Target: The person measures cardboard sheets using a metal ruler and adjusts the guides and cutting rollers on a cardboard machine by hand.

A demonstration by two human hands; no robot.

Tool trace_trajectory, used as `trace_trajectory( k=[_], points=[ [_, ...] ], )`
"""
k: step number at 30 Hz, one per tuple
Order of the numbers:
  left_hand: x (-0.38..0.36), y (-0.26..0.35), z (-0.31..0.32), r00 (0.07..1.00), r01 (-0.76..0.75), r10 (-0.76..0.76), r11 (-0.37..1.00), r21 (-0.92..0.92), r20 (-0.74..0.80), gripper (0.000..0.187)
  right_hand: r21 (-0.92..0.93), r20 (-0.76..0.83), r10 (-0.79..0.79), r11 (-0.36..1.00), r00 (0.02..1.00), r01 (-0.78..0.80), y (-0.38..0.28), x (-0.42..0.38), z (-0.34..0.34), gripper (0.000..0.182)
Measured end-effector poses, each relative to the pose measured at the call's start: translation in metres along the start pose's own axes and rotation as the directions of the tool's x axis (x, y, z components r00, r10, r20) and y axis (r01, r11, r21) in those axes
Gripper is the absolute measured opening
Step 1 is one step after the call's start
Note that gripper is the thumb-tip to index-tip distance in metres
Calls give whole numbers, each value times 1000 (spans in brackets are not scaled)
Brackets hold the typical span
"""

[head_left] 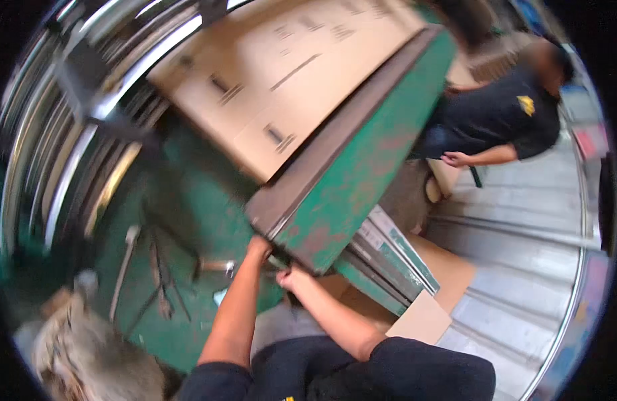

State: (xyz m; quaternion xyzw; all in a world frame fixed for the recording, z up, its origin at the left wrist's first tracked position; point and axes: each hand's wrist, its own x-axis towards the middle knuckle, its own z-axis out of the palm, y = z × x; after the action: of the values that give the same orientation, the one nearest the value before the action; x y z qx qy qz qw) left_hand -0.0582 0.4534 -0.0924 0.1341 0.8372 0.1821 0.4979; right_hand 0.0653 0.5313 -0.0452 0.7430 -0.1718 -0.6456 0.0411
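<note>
Green paint, scuffed with reddish-brown patches, covers the broad face of a long, thick panel (368, 167), which slants from the centre of the view up to the upper right, with a brown side running along its left. At its near lower end are both bare hands. The left hand (260, 248) is at the corner, its fingers mostly hidden, so whether they are apart or clamped cannot be told. The right hand (292, 278) is just beside it at the same end, fingers curled in, but their grip on the panel is too blurred to make out. A large printed cardboard box (275, 73) lies along the brown side. Below and right of the green face, long green and silver strips (389, 257) lie by brown cardboard (449, 267). To the left, a hammer-like tool (215, 265) and several long metal tools (160, 281) lie on a green surface (195, 321), with a blurred pale bundle (88, 354) at lower left. Near the panel's far end, a person in a dark shirt (499, 113) leans in beside ribbed grey metal (522, 267).
</note>
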Motion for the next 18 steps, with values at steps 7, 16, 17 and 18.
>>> trace_trajectory(
  k=[7,16,17,18],
  points=[
    [60,-69,23,713,633,-108,524,-570,692,37,-85,208,-196,972,958,218,28,-36,7,19],
    [56,-74,33,925,354,-181,732,-582,335,40,-75,120,-176,980,977,185,8,80,-11,16],
    [49,-72,33,969,238,-160,815,-528,191,41,-84,189,-120,987,975,138,-2,119,-21,14],
    [44,-69,35,991,132,-125,888,-441,46,42,-97,252,-64,991,966,91,-13,156,-32,13]
  ],
)
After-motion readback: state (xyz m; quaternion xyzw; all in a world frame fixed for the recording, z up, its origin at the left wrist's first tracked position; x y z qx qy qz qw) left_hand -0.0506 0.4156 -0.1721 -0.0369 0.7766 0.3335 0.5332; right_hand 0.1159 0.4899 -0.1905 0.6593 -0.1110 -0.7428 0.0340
